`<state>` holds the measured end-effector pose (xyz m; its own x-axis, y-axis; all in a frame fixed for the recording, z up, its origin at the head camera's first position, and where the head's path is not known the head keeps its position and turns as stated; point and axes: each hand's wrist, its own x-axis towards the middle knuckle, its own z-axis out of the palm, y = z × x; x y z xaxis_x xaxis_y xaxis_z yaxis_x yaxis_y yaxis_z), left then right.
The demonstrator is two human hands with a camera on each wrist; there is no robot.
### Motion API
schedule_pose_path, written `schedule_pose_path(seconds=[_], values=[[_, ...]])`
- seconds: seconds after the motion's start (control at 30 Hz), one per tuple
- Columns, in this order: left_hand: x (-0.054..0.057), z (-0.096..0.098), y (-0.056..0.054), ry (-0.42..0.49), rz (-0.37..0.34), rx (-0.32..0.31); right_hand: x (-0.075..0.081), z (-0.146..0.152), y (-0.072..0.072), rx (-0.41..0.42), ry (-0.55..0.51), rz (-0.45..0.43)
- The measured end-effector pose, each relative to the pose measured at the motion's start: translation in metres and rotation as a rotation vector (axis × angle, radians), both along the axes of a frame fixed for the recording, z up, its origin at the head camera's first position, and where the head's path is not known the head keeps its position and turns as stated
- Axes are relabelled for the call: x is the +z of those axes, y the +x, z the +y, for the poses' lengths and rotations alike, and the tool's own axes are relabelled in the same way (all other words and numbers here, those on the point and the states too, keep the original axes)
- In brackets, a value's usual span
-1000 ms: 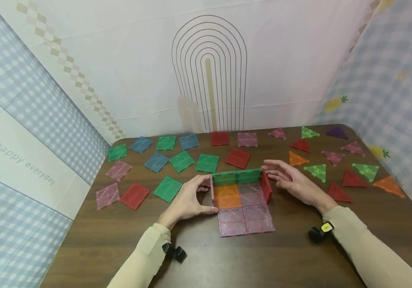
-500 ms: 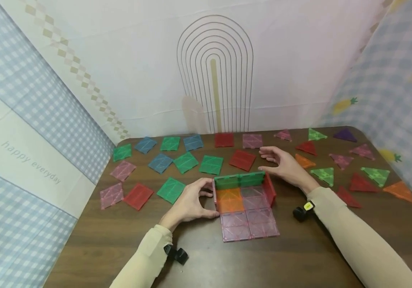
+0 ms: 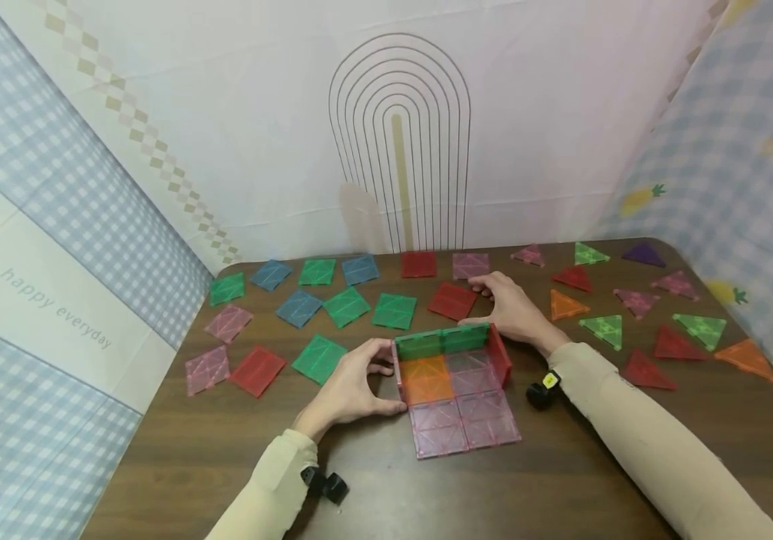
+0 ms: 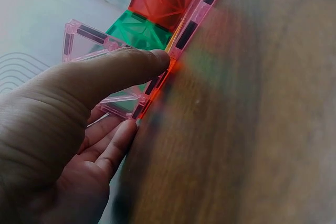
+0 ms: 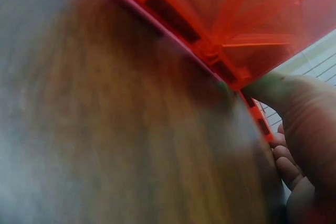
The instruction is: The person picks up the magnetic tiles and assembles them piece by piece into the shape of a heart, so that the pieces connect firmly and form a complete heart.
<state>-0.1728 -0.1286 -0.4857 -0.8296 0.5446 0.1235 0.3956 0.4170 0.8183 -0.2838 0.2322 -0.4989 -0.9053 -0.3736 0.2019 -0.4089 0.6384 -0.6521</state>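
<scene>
Your left hand (image 3: 348, 391) curved in C-shape; your right hand (image 3: 513, 309) farther forward, loosely bent; both forearms (image 3: 643, 442) angled inward.

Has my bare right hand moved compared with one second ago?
Yes: in the head view your bare right hand has moved left and forward, closer to the nearest flat, translucent red square plastic tile.

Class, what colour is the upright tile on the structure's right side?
The tile is red, clearest in the right wrist view.
</scene>
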Motion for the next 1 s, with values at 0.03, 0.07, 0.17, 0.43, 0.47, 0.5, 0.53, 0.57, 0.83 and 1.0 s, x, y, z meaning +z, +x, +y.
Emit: schedule_pose_path(seconds=[0.03,0.07,0.17,0.43,0.47,0.5,0.53,0.57,0.83,1.0], values=[[-0.001,0.001,0.000,0.003,-0.002,-0.002,0.000,0.000,0.000,-0.004,0.006,-0.002],[-0.001,0.001,0.000,0.004,-0.004,-0.003,0.001,0.001,0.001,-0.008,0.010,-0.006],[-0.002,0.003,0.001,0.007,-0.007,-0.007,0.005,0.006,0.005,-0.027,0.030,-0.042],[-0.002,0.002,-0.001,-0.011,-0.007,-0.007,0.018,0.036,0.025,-0.056,0.208,-0.087],[-0.001,0.001,-0.001,-0.010,-0.007,-0.008,0.019,0.039,0.028,-0.059,0.220,-0.084],[-0.001,0.001,-0.001,-0.011,-0.007,-0.007,0.020,0.043,0.031,-0.063,0.226,-0.082],[-0.001,0.000,-0.001,-0.014,-0.007,-0.006,0.021,0.046,0.034,-0.069,0.228,-0.080],[-0.001,-0.001,-0.001,-0.016,-0.007,-0.005,0.021,0.049,0.037,-0.077,0.220,-0.082],[-0.002,-0.002,-0.001,-0.030,-0.009,-0.009,0.025,0.076,0.075,-0.143,-0.091,-0.181],[-0.001,-0.002,-0.001,-0.028,-0.017,-0.005,0.028,0.083,0.104,-0.062,-0.328,-0.279]])
